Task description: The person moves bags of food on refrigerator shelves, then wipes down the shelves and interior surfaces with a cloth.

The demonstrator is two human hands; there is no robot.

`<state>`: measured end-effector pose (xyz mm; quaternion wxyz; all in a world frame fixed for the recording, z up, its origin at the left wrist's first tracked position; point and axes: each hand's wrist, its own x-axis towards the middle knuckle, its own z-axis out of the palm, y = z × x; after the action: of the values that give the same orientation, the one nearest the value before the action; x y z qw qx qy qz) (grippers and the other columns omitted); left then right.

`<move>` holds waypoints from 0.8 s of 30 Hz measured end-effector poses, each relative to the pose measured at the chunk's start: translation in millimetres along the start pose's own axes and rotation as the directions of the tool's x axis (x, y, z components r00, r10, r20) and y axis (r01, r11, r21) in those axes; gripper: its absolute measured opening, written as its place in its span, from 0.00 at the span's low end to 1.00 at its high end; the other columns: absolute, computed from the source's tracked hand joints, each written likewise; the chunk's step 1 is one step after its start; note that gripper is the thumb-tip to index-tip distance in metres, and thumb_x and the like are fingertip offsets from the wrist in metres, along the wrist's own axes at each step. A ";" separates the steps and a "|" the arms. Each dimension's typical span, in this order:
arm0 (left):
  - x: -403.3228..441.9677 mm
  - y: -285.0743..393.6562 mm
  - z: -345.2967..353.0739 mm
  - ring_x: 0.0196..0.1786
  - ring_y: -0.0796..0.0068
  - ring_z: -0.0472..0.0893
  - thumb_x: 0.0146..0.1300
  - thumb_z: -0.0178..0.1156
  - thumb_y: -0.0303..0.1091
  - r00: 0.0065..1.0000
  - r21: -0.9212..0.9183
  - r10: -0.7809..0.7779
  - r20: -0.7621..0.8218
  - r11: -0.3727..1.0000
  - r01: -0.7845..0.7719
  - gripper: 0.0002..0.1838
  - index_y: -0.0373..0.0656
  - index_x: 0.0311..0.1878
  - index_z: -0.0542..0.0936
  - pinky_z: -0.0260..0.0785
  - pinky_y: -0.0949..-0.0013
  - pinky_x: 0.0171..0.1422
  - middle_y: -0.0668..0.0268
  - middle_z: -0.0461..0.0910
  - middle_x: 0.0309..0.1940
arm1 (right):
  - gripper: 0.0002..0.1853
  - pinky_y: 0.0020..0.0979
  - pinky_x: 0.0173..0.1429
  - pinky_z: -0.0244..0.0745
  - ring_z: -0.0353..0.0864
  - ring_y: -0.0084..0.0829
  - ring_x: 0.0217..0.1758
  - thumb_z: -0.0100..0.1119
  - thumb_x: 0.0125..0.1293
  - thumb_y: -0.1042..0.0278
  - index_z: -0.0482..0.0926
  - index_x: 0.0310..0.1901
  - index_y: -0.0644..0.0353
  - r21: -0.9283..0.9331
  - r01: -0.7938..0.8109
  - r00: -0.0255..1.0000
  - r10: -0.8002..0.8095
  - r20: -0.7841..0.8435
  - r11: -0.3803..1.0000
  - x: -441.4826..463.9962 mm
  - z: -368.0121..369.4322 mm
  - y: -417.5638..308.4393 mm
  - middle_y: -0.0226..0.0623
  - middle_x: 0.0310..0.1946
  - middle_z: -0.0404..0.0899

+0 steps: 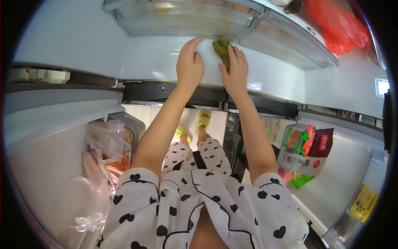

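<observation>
An olive-green cloth lies bunched on the pale floor of an open fridge compartment, in front of the clear drawers. My right hand rests on the cloth's right side, pressing it with its fingers. To the left, apart from the cloth, my left hand is held over the compartment floor with its fingers loosely extended and nothing in it.
Two clear drawers stand behind the hands. A red plastic bag hangs at the upper right. Open doors flank me: bagged items in the left one, food packets in the right one.
</observation>
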<state>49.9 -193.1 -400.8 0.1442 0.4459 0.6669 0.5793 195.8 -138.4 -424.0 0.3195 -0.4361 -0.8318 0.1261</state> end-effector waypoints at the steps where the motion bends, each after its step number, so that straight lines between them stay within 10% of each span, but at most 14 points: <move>1: 1.1 -0.6 -1.3 0.60 0.55 0.75 0.60 0.45 0.19 1.000 -0.003 -0.003 -0.002 1.000 0.003 0.21 0.40 0.55 0.77 0.66 0.62 0.64 0.54 0.77 0.56 | 0.28 0.47 0.69 0.57 0.60 0.50 0.70 0.62 0.59 0.67 0.71 0.63 0.54 -0.033 0.009 1.000 -0.009 -0.001 0.999 1.0 6.8 -2.8 0.45 0.64 0.67; 17: -2.1 0.4 -1.9 0.61 0.53 0.73 0.57 0.51 0.28 0.947 0.073 -0.040 0.319 0.997 0.018 0.20 0.39 0.53 0.80 0.66 0.59 0.65 0.55 0.78 0.54 | 0.15 0.41 0.57 0.69 0.75 0.45 0.54 0.53 0.49 0.84 0.81 0.40 0.62 0.472 0.171 0.928 -0.303 0.218 0.865 23.5 4.8 -4.1 0.39 0.44 0.80; 20: -4.9 15.2 9.4 0.59 0.54 0.75 0.56 0.52 0.27 0.969 0.012 0.134 0.209 0.990 -0.140 0.21 0.40 0.55 0.79 0.68 0.59 0.63 0.55 0.77 0.55 | 0.19 0.40 0.60 0.70 0.75 0.45 0.56 0.51 0.52 0.87 0.82 0.44 0.60 0.270 0.264 0.964 -0.256 -0.068 0.926 18.1 -38.9 -5.9 0.39 0.49 0.80; 24: -5.1 27.9 27.9 0.60 0.55 0.74 0.57 0.52 0.25 0.942 -0.028 0.128 0.310 0.992 -0.126 0.23 0.42 0.58 0.77 0.67 0.61 0.63 0.56 0.76 0.57 | 0.23 0.36 0.66 0.67 0.74 0.40 0.61 0.48 0.59 0.89 0.82 0.51 0.56 0.344 -0.133 0.963 0.203 -0.175 0.929 -8.5 -89.8 37.0 0.41 0.56 0.77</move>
<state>84.4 -181.0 -385.3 0.2117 0.5732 0.6033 0.5125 280.8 -129.7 -377.1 0.4610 -0.4573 -0.7203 0.2440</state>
